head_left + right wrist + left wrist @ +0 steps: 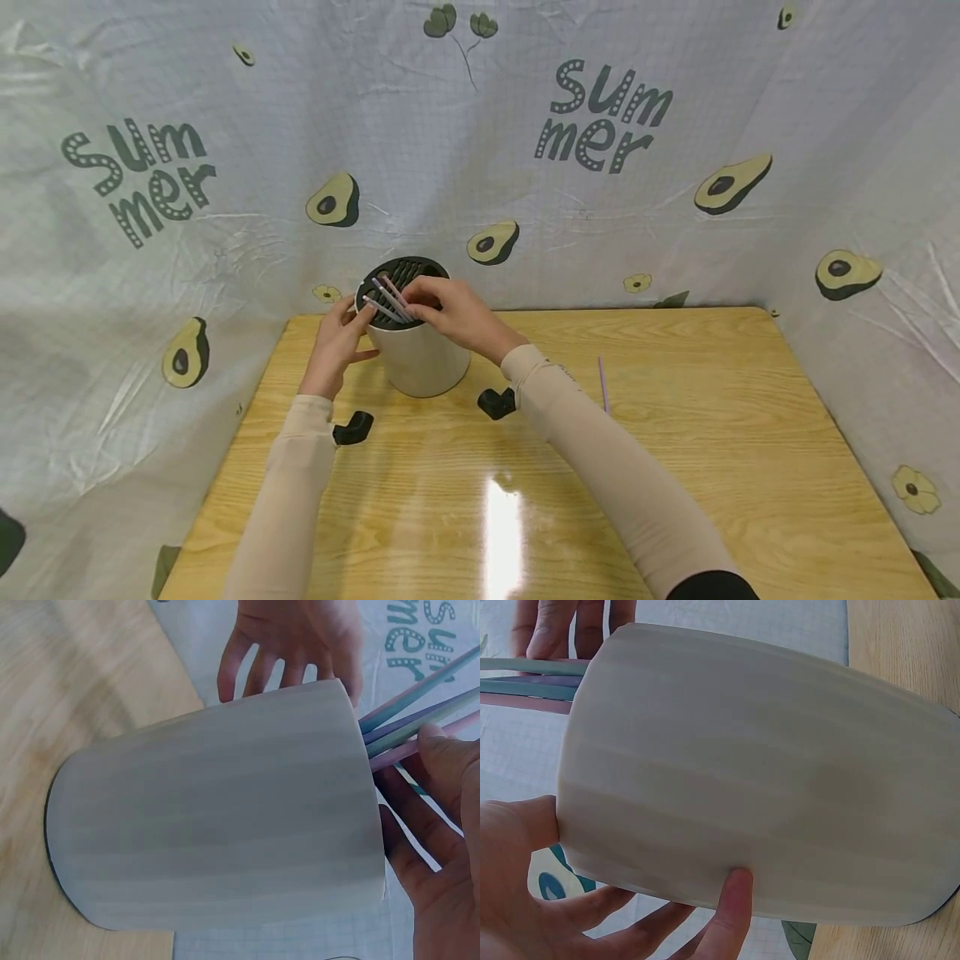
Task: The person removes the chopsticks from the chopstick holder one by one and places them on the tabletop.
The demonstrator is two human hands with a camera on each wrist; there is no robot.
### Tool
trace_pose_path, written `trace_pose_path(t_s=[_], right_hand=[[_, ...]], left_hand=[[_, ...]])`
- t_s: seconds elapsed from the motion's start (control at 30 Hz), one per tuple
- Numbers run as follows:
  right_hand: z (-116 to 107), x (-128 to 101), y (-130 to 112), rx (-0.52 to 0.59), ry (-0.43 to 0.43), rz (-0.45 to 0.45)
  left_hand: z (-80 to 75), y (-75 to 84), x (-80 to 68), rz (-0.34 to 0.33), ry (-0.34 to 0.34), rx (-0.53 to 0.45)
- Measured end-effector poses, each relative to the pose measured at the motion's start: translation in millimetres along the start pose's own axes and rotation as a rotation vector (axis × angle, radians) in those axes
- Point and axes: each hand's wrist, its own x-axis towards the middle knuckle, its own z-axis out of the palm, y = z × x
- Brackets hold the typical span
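A white cylindrical holder point(420, 362) with a black slotted top point(408, 273) stands on the wooden table point(675, 467) near its far edge. My left hand point(352, 329) grips the holder's left wall near the rim, its thumb point(733, 896) pressed on the white side point(757, 780). Over the top, my right hand point(420, 310) pinches several thin pastel straws point(390, 298) that stick out of the slots at a slant. In the right wrist view the straws point(420, 712) leave the holder's mouth point(217, 810) under my thumb point(442, 750).
One loose purple straw point(602, 383) lies on the table to the right of my right forearm. Small black pieces sit under each wrist point(352, 429) point(497, 402). An avocado-print sheet point(600, 125) walls in the table on three sides.
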Motion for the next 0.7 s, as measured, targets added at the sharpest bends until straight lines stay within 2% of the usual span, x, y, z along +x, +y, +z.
trace_pose_path(t_s=[0.37,0.7], right_hand=[[-1,1,-5,-0.002,0.034,-0.038],[-8,2,-15,0.039,0.123,-0.115]], left_hand=[[0.0,-0.5,-1.2,0.003,-0.006,0.0],[-0.5,-1.8,-0.7,0.008,-0.006,-0.007]])
